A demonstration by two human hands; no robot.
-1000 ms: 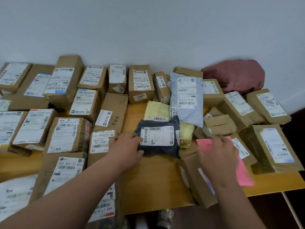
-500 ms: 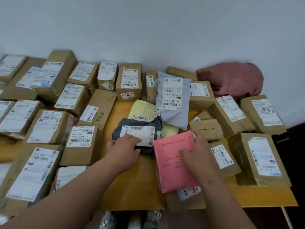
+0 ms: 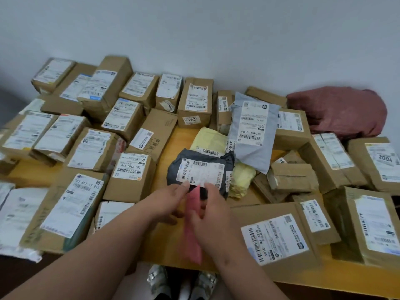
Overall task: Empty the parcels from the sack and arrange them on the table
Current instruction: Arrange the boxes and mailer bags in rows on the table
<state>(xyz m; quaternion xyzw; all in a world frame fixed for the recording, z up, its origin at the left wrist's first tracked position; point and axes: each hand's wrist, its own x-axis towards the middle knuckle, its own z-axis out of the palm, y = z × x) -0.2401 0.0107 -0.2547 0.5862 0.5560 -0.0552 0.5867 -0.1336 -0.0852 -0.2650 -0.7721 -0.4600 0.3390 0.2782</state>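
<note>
A flat pink envelope (image 3: 191, 232) stands almost edge-on above the table's front edge, between both of my hands. My right hand (image 3: 213, 215) grips it from the right, fingers curled round it. My left hand (image 3: 170, 201) pinches its upper left side. Just behind them lies a dark grey poly bag (image 3: 201, 161) with a white label. A yellow parcel (image 3: 208, 138) and a grey-blue mailer (image 3: 253, 135) lie farther back. The red sack (image 3: 339, 111) sits crumpled at the back right against the wall.
Several brown labelled boxes cover the left half of the wooden table (image 3: 173, 144) and its right side. A flat brown box (image 3: 275, 237) lies at the front right beside my right wrist. Shoes (image 3: 179, 282) show below the table's front edge.
My right hand lifted the pink envelope off the brown box and carried it left to the middle, turning it edge-on. My left hand left the dark grey bag and took the envelope.
</note>
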